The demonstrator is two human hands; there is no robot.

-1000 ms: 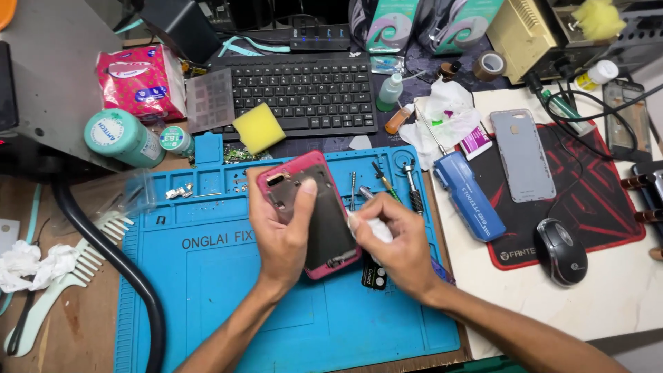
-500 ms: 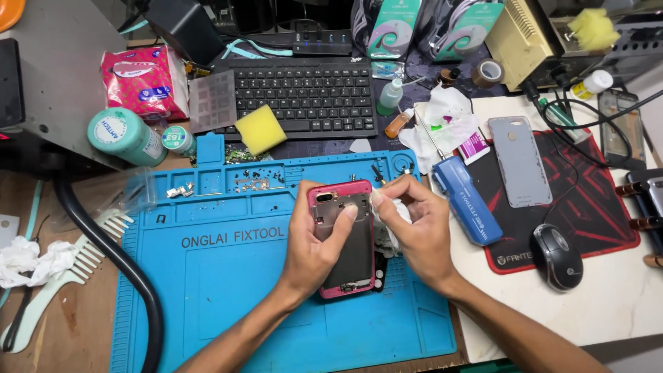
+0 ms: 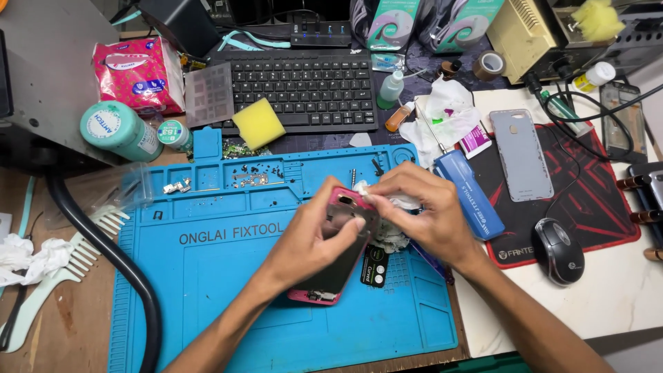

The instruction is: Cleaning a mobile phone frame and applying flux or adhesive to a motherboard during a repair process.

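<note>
A worn brown wooden surface [image 3: 62,324] shows at the left, a white laminate surface [image 3: 621,297] at the right (both evenly lit from above), with a grey metal cabinet [image 3: 48,62] standing top left.

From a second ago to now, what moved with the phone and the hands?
The left hand tilted the pink phone and carried it right and down the blue mat, keeping its grip. The right hand came up to the phone's top corner with a white wipe. The keyboard, yellow sponge and mouse stayed put.
</note>
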